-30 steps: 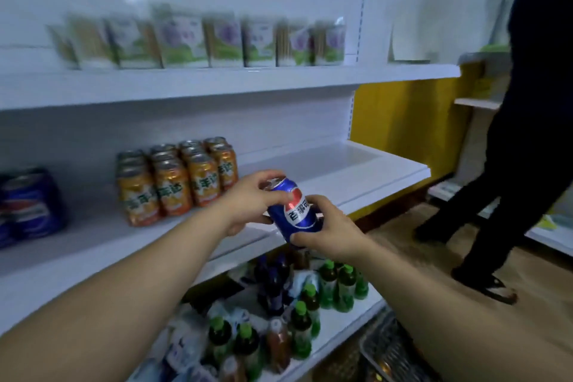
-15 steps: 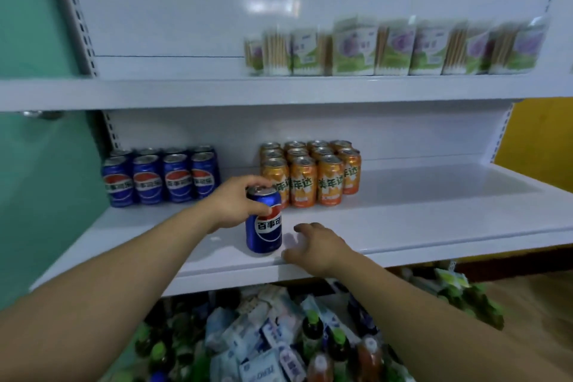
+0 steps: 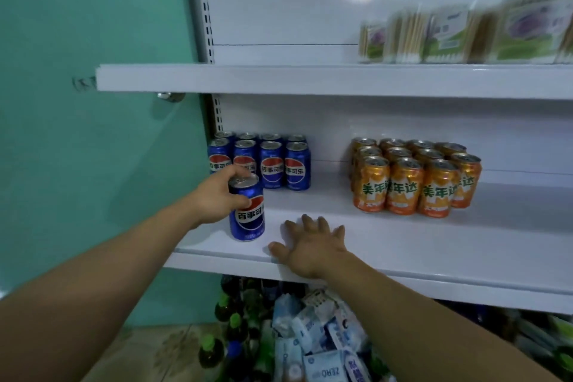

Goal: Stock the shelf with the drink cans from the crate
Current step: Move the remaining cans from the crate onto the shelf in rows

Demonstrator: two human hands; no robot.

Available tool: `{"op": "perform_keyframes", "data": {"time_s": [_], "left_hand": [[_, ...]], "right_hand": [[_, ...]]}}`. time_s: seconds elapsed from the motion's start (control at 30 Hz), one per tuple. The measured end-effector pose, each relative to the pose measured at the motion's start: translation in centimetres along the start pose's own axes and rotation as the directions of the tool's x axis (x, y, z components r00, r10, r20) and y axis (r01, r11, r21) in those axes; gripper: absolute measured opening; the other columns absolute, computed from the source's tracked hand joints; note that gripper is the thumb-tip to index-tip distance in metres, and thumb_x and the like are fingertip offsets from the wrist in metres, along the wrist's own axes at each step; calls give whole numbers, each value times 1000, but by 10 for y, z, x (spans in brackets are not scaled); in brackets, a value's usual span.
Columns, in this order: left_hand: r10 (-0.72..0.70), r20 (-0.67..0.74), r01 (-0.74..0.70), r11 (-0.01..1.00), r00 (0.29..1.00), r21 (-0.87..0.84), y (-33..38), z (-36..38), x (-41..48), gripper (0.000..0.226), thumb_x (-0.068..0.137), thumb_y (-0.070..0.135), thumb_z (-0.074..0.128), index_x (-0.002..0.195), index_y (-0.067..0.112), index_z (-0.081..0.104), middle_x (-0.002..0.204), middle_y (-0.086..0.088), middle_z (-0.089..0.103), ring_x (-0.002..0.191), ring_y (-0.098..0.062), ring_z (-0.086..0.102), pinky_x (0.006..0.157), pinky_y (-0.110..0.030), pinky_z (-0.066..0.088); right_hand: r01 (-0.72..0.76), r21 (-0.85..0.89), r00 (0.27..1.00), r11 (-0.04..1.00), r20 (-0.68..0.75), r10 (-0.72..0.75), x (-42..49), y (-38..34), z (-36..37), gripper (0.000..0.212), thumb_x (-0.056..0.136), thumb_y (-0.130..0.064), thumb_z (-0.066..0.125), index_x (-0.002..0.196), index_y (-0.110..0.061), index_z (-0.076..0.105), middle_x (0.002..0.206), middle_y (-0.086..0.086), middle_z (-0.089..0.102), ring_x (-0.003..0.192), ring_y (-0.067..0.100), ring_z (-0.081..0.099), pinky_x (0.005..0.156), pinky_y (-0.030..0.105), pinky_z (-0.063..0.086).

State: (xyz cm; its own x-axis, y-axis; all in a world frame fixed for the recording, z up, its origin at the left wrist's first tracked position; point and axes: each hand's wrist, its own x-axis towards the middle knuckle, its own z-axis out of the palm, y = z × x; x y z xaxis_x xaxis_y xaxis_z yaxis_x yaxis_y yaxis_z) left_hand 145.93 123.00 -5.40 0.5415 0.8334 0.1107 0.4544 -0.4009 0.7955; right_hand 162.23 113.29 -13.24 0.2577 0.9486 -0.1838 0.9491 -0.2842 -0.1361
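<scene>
The left hand [image 3: 214, 198] curls its grip round the top of a glossy blue can [image 3: 248, 222] standing upright near the front of the smooth white shelf [image 3: 434, 245], just before the matching blue rows [image 3: 273, 164]. The right hand [image 3: 313, 246] lies flat beside it, fingers spread, grip released.

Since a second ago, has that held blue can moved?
Yes. The blue can, gripped by the left hand, moved left along the shelf, from the orange cans toward the blue row.
</scene>
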Motion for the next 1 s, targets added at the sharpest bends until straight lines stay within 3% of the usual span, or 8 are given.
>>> {"op": "perform_keyframes", "data": {"time_s": [0.23,0.37,0.43,0.5,0.63,0.73,0.93,1.0], "left_hand": [[95,-100,-78,984,990,159,-40,-5,3,70,76,14,78,135,28,44,119,1,32,107,-15,42,99,-28,35],[107,-135,-90,988,985,126,-53,-12,18,73,77,8,76,137,26,40,125,-4,42,109,-18,49,100,-32,39],[72,-176,-73,997,982,-3,-60,-15,24,76,77,2,74,137,22,33,126,-3,47,111,-19,52,97,-36,43],[20,-227,-49,991,974,-125,-66,-17,29,74,79,-4,70,137,16,28,121,-3,47,108,-20,52,93,-36,43],[19,-375,-73,989,927,-131,-79,-23,41,65,79,-6,66,135,10,39,123,-10,47,104,-27,54,92,-40,48],[16,-348,-82,981,937,-177,-78,-21,48,61,83,-10,59,137,9,38,114,-4,50,100,-22,53,86,-33,45],[-7,-350,-72,975,937,-211,-80,-18,64,60,91,-10,47,143,14,31,121,0,47,107,-17,49,91,-30,42],[-8,-351,-74,973,936,-220,-80,-17,69,50,93,-10,44,134,18,41,111,6,57,99,-14,59,83,-23,49]], "right_hand": [[-4,-53,999,999,-53,1,11,-8,14,85,80,-83,14,152,-39,8,162,0,1,147,31,0,110,67,1],[-1,-51,998,999,-69,-3,10,-10,14,82,81,-83,14,151,-40,10,162,-2,3,147,29,3,111,65,4],[-1,-46,997,999,-73,-3,10,-10,15,82,81,-82,14,151,-40,10,162,-2,3,147,29,2,111,64,4],[0,-37,997,999,-77,-3,10,-8,16,82,81,-83,15,151,-40,10,163,-2,2,147,28,2,112,63,3],[4,-22,996,1000,-89,-6,11,-7,18,81,81,-83,15,151,-41,10,162,-3,3,147,26,1,113,63,3],[4,-24,995,1000,-98,-6,10,-8,18,80,82,-82,16,151,-42,10,162,-4,3,147,26,1,113,61,3],[-1,-31,995,1000,-97,-2,8,-9,15,79,83,-81,16,151,-40,10,162,-4,3,148,26,0,114,60,3],[-2,-27,995,1000,-95,0,8,-9,15,80,83,-81,16,151,-40,10,162,-4,3,148,26,-1,114,60,3]]}}
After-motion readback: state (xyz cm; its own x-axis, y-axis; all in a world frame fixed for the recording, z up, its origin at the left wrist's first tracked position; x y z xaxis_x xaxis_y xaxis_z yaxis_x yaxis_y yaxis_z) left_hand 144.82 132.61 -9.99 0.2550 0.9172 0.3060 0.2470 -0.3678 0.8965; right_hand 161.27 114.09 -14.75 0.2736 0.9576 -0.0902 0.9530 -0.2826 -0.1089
